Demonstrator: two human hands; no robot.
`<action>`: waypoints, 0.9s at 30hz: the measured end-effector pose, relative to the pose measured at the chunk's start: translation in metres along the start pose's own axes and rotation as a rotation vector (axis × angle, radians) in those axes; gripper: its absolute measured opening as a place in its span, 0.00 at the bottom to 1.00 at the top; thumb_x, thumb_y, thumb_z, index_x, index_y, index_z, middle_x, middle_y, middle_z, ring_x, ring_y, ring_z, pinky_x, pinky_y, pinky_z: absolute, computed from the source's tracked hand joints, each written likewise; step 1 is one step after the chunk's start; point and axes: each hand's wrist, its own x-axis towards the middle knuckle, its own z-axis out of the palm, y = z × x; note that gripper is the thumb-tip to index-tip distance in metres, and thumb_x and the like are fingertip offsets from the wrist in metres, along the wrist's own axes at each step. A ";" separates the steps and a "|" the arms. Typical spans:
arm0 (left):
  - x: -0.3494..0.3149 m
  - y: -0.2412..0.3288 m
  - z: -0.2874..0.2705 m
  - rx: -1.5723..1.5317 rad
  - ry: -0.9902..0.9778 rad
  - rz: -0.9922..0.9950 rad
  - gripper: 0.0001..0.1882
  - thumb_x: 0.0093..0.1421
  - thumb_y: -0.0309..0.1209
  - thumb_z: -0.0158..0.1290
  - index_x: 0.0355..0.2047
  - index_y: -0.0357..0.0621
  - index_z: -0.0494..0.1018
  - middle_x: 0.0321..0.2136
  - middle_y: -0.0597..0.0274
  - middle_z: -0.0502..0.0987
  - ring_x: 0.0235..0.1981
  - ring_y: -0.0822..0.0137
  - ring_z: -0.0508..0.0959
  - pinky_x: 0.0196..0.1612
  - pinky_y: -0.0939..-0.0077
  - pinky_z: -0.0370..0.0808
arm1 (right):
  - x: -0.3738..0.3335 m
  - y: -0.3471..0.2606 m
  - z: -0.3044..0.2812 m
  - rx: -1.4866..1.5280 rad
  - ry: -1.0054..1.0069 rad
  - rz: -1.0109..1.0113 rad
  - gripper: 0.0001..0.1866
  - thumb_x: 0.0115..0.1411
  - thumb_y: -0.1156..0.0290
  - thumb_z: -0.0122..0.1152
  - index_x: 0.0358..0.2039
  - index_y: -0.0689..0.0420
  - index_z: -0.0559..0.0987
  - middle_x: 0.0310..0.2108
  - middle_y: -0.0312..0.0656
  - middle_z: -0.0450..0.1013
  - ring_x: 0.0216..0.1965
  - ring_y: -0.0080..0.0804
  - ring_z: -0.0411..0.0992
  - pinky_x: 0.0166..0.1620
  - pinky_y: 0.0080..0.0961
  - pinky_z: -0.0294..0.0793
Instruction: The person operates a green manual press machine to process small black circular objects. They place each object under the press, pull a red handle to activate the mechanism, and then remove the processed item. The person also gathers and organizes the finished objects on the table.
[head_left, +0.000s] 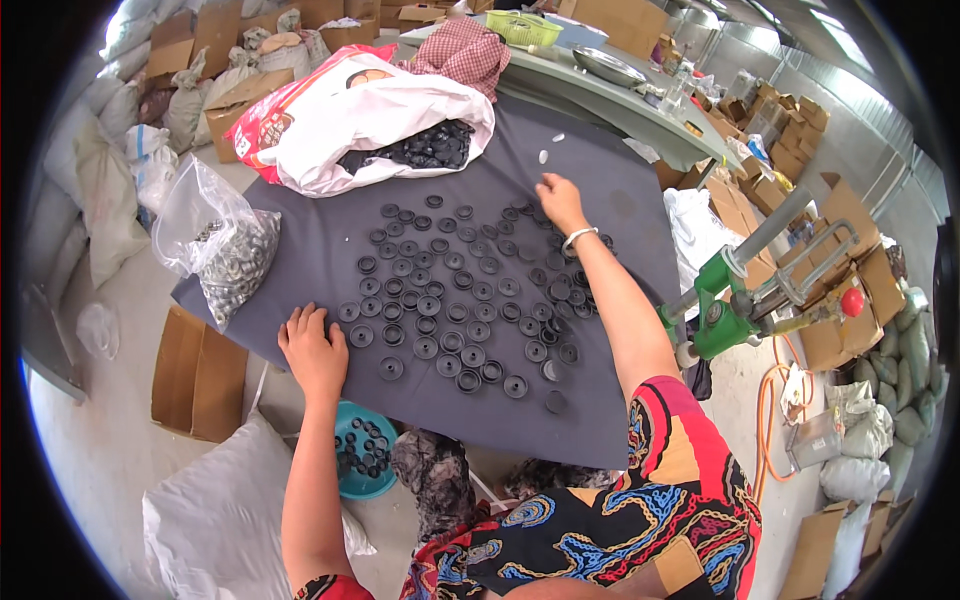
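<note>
While the left hand (313,352) is lying flat on the near edge of the dark worktop (620,200) with its fingers (300,322) spread open and gripping nothing, the right hand (560,202) is reaching across to the far side of the black round parts (455,305), its fingers curling down onto the pieces there; whether they are pinching one cannot be told. The parts are sitting spread in loose rows over the middle of the worktop, between the two hands.

At the far end, a large white sack (360,120) with a red printed panel on its left side is lying open on its side, holding a heap of more black parts (420,148). On the left corner a clear plastic bag (215,245) is standing slumped, filled with small grey metal pieces. Below the worktop's near edge, just under the left forearm, a teal bowl (362,452) is holding a handful of black parts.

A flat brown cardboard box (198,375) is lying on the floor to the left. Behind the worktop a green basket (522,27) and a metal dish (607,67) are resting on a pale counter. To the right, a green hand press (735,310) with a red knob is standing among stacked brown cartons (850,230).
</note>
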 end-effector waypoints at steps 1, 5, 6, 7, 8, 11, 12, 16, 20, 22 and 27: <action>0.000 0.000 0.000 0.002 -0.002 -0.001 0.13 0.55 0.29 0.53 0.41 0.38 0.76 0.49 0.53 0.76 0.56 0.51 0.70 0.61 0.48 0.59 | -0.011 -0.013 0.002 -0.098 -0.050 -0.071 0.21 0.61 0.64 0.54 0.51 0.65 0.75 0.49 0.54 0.75 0.49 0.49 0.75 0.52 0.34 0.72; 0.004 0.003 0.002 -0.009 -0.009 0.008 0.13 0.55 0.29 0.53 0.41 0.38 0.76 0.49 0.53 0.76 0.56 0.51 0.70 0.62 0.48 0.59 | -0.034 -0.020 0.019 -0.239 -0.261 -0.113 0.23 0.66 0.59 0.47 0.55 0.59 0.71 0.59 0.49 0.67 0.62 0.46 0.63 0.62 0.62 0.55; 0.003 0.002 0.001 -0.003 -0.011 0.003 0.13 0.55 0.29 0.53 0.41 0.38 0.76 0.49 0.53 0.76 0.56 0.51 0.70 0.62 0.49 0.59 | -0.035 -0.028 0.021 -0.292 -0.307 -0.098 0.23 0.66 0.59 0.46 0.56 0.59 0.70 0.60 0.48 0.66 0.63 0.45 0.61 0.62 0.65 0.52; 0.002 0.001 0.000 -0.001 -0.014 -0.003 0.14 0.55 0.29 0.53 0.41 0.38 0.76 0.49 0.53 0.76 0.56 0.51 0.70 0.62 0.49 0.59 | -0.035 -0.039 0.021 -0.346 -0.352 -0.084 0.23 0.66 0.59 0.46 0.57 0.58 0.70 0.61 0.48 0.65 0.64 0.44 0.60 0.62 0.69 0.48; 0.001 -0.001 -0.002 0.003 -0.016 -0.011 0.14 0.55 0.29 0.53 0.41 0.38 0.76 0.49 0.54 0.76 0.56 0.51 0.70 0.62 0.49 0.59 | -0.033 -0.050 0.020 -0.351 -0.409 -0.078 0.22 0.67 0.59 0.44 0.55 0.58 0.70 0.61 0.47 0.65 0.64 0.45 0.60 0.64 0.67 0.46; 0.004 0.004 0.002 -0.005 -0.022 0.003 0.14 0.55 0.29 0.54 0.41 0.38 0.76 0.49 0.54 0.76 0.57 0.51 0.69 0.62 0.49 0.58 | -0.030 -0.036 0.035 -0.294 -0.281 -0.155 0.19 0.66 0.64 0.45 0.53 0.59 0.72 0.56 0.47 0.70 0.61 0.46 0.64 0.62 0.62 0.53; 0.004 0.003 0.002 0.000 -0.024 0.002 0.14 0.55 0.30 0.54 0.41 0.38 0.75 0.49 0.54 0.76 0.57 0.51 0.69 0.62 0.49 0.58 | -0.026 -0.035 0.038 -0.334 -0.246 -0.168 0.18 0.65 0.66 0.46 0.51 0.58 0.74 0.53 0.47 0.72 0.59 0.45 0.66 0.60 0.60 0.56; 0.003 0.002 -0.001 0.006 -0.032 -0.011 0.14 0.55 0.29 0.54 0.42 0.38 0.75 0.49 0.54 0.76 0.57 0.51 0.69 0.62 0.50 0.58 | -0.014 -0.034 0.040 -0.518 -0.240 -0.141 0.15 0.59 0.73 0.49 0.44 0.54 0.80 0.45 0.45 0.76 0.51 0.42 0.71 0.54 0.51 0.65; 0.004 0.006 -0.002 0.008 -0.025 -0.010 0.14 0.55 0.29 0.54 0.42 0.38 0.76 0.49 0.54 0.76 0.56 0.52 0.70 0.62 0.53 0.59 | 0.001 -0.019 0.038 -0.510 -0.309 -0.072 0.15 0.57 0.75 0.50 0.41 0.52 0.83 0.42 0.48 0.78 0.47 0.44 0.75 0.51 0.43 0.70; 0.003 0.005 -0.001 0.003 -0.024 -0.011 0.14 0.55 0.29 0.54 0.42 0.38 0.75 0.49 0.54 0.76 0.57 0.51 0.70 0.62 0.51 0.58 | 0.003 -0.011 0.039 -0.398 -0.225 -0.078 0.15 0.55 0.77 0.51 0.40 0.55 0.83 0.39 0.51 0.78 0.44 0.48 0.76 0.49 0.40 0.74; 0.003 0.002 0.001 -0.007 -0.022 -0.007 0.14 0.55 0.29 0.54 0.42 0.38 0.75 0.49 0.54 0.76 0.57 0.51 0.69 0.62 0.49 0.58 | 0.014 -0.004 0.044 -0.086 -0.078 -0.108 0.13 0.52 0.81 0.55 0.37 0.60 0.82 0.36 0.52 0.79 0.39 0.46 0.78 0.45 0.34 0.74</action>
